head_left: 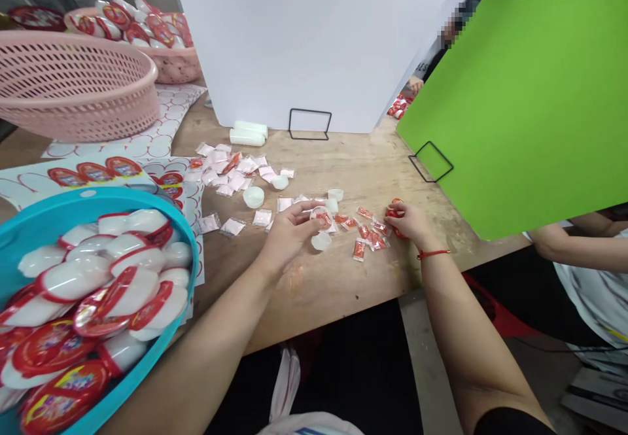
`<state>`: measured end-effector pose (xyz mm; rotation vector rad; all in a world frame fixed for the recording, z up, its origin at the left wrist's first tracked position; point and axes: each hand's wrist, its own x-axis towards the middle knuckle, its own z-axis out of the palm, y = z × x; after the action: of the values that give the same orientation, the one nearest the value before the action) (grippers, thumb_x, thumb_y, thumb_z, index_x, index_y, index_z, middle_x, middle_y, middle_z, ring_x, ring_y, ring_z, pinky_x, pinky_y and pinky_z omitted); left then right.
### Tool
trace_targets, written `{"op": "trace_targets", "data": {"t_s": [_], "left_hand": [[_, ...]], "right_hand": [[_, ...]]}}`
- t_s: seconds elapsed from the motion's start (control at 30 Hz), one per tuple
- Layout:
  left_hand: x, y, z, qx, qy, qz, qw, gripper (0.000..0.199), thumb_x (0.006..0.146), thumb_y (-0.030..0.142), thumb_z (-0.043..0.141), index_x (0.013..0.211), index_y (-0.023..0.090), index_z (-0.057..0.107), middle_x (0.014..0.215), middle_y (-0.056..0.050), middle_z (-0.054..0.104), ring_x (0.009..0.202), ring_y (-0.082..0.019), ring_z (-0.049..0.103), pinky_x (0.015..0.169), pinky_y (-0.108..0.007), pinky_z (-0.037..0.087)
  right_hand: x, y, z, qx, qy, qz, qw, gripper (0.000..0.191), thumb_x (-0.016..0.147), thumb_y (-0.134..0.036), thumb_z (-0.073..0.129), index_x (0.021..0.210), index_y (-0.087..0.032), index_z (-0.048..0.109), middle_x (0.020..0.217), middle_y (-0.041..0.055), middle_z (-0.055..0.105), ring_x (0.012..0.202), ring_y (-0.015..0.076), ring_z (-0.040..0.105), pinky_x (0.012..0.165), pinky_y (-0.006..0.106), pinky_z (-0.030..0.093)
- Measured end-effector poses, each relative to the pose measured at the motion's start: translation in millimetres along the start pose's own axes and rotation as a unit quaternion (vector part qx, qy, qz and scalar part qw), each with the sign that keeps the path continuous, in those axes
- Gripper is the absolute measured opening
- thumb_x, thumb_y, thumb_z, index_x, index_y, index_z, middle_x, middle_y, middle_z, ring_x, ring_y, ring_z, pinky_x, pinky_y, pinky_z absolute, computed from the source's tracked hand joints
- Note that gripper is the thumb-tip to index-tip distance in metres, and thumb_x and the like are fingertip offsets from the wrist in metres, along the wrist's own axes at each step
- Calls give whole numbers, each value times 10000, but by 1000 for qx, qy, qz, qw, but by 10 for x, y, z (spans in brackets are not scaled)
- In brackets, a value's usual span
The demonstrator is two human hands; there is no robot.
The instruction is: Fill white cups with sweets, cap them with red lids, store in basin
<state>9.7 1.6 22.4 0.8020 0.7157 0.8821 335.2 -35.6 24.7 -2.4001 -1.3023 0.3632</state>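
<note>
My left hand (pixel 294 229) holds a small translucent cup (pixel 321 214) with something red inside, fingers and thumb around its rim. Just below it a whitish cup (pixel 321 241) rests on the table, and another pale cup (pixel 335 195) stands behind. To the right lie several red sachets (pixel 377 240). My right hand (pixel 409 221), with a red cord on the wrist, has its fingers closed on a red piece (pixel 394 213) at the table's right part. Pale pink sachets (pixel 235 172) lie scattered left of my hands, with a round white cup (pixel 254 197) among them.
A blue basket (pixel 193 252) full of red-and-white containers stands at the left front. Pink baskets (pixel 142 95) are behind it. A white board (pixel 304 42) and a green board (pixel 534 108) rise behind the table (pixel 304 304). Other people's arms show at right.
</note>
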Motion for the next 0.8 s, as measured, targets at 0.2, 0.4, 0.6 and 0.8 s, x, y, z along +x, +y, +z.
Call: {"op": "trace_targets", "data": {"t_s": [0.2,0.4,0.6,0.8], "left_hand": [[-6,-6,3,8,3,-2,1000,454,653,260,874,1076,164,736,860,-42,774,731,-120,692,674,-222,509],[-58,32,47,-20,-32,-10,999,473,642,297,900,1016,173,640,835,-35,765,751,-141,709,740,-264,534],[-91,67,58,-26,-50,-6,998,490,671,238,850,1084,208,589,796,-7,746,773,-162,730,747,-284,560],[-127,87,52,19,-122,15,992,564,736,241,823,1261,217,620,942,-58,767,943,-213,740,814,-306,568]], "right_hand": [[-325,-390,-26,169,-10,-56,984,469,755,-282,778,1203,-165,703,978,92,715,845,225,717,768,368,589],[-890,-1161,169,311,-8,-328,892,294,883,-408,752,1153,-292,764,1123,70,617,1083,223,648,961,418,581],[-964,-1285,267,193,-51,-487,850,390,910,-390,742,1283,-294,680,1270,96,648,1194,259,632,1041,468,545],[-892,-1158,241,204,-70,-474,854,329,891,-392,766,1192,-280,697,1195,86,695,1159,252,661,1009,451,562]]}}
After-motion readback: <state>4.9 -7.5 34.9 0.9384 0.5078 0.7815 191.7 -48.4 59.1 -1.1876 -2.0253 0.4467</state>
